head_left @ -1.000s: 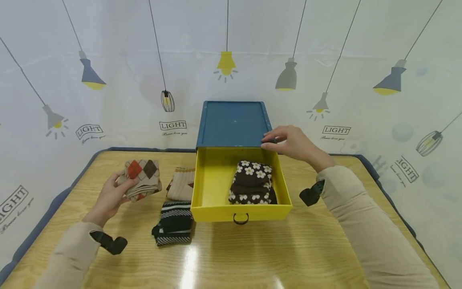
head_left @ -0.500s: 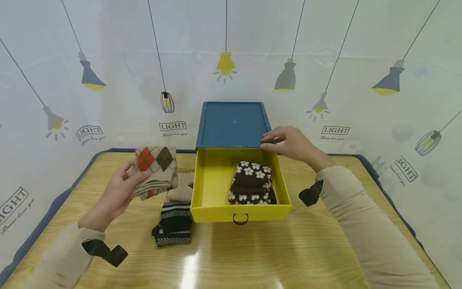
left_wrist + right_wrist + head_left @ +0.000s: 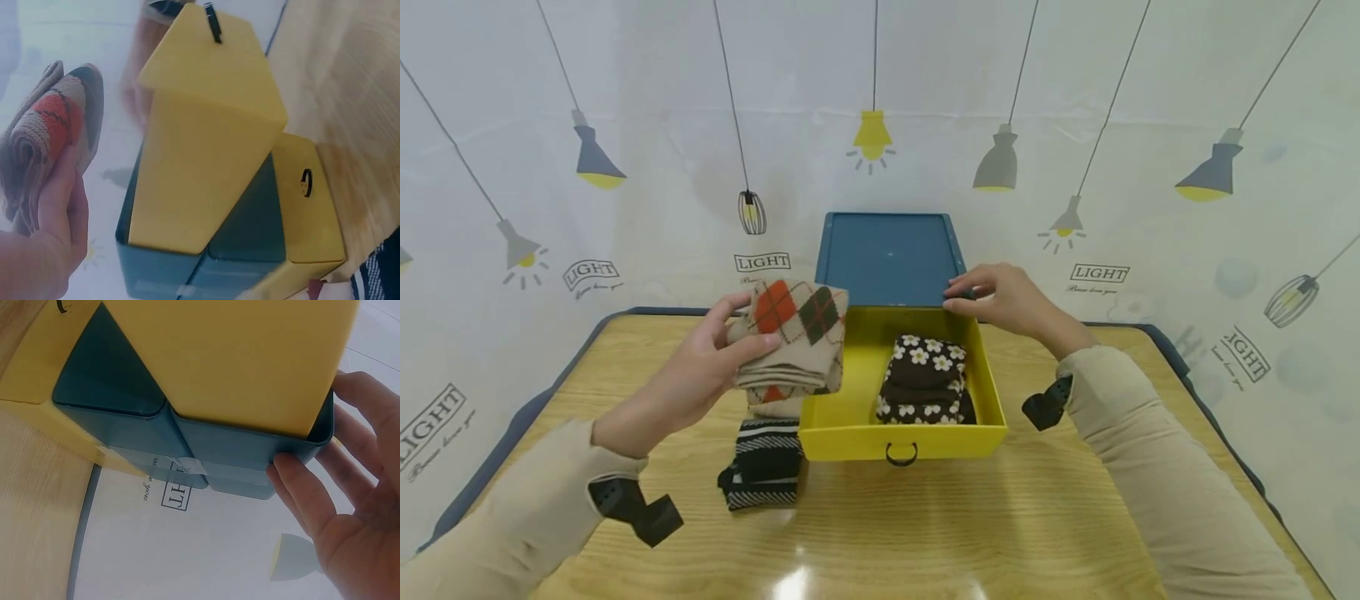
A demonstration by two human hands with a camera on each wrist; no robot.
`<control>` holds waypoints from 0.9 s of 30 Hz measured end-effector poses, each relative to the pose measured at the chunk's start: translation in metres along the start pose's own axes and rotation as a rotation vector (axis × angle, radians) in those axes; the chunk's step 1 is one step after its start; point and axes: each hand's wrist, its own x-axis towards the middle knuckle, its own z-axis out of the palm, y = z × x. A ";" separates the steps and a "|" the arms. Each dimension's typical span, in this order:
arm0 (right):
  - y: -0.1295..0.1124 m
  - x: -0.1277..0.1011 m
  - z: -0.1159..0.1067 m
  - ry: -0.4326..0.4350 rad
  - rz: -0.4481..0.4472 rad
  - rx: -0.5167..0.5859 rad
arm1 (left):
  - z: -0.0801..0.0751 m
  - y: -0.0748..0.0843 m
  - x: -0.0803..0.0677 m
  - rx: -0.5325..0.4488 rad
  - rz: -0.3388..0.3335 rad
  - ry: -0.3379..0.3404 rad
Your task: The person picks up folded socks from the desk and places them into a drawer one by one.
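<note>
My left hand (image 3: 688, 383) pinches a folded pair of beige argyle socks (image 3: 797, 317), with red and dark green diamonds, thumb on top. The socks overlap the left side of the pulled-out yellow drawer (image 3: 902, 442) in the head view. In the left wrist view the folded socks (image 3: 56, 128) stand beside the drawer's underside. My right hand (image 3: 1015, 302) grips the front right corner of the blue drawer cabinet (image 3: 887, 258); in the right wrist view the thumb and fingers lie on either side of that corner (image 3: 319, 440). Brown socks with white flowers (image 3: 921, 379) lie in the drawer's right half.
Black-and-white striped socks (image 3: 763, 467) lie on the wooden table (image 3: 880, 533) left of the drawer. Behind them, beige socks are mostly hidden by the held pair. A lower yellow drawer (image 3: 306, 200) shows in the left wrist view. A lamp-printed backdrop (image 3: 662, 167) surrounds the table.
My left hand has carried the argyle socks rightward and slightly up, from beside the drawer to overlapping its left side. The right hand stays at the cabinet corner.
</note>
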 end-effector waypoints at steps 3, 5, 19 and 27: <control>-0.001 0.000 0.000 0.005 0.001 -0.005 | 0.012 0.002 0.007 0.065 -0.044 -0.017; -0.001 0.001 0.000 0.006 0.004 -0.006 | 0.018 0.002 0.011 0.114 -0.072 -0.019; 0.001 0.000 0.003 0.017 0.020 0.012 | 0.044 0.003 0.029 0.308 -0.133 -0.052; 0.001 0.001 0.003 0.015 -0.007 -0.001 | 0.045 0.009 0.031 0.402 -0.178 -0.067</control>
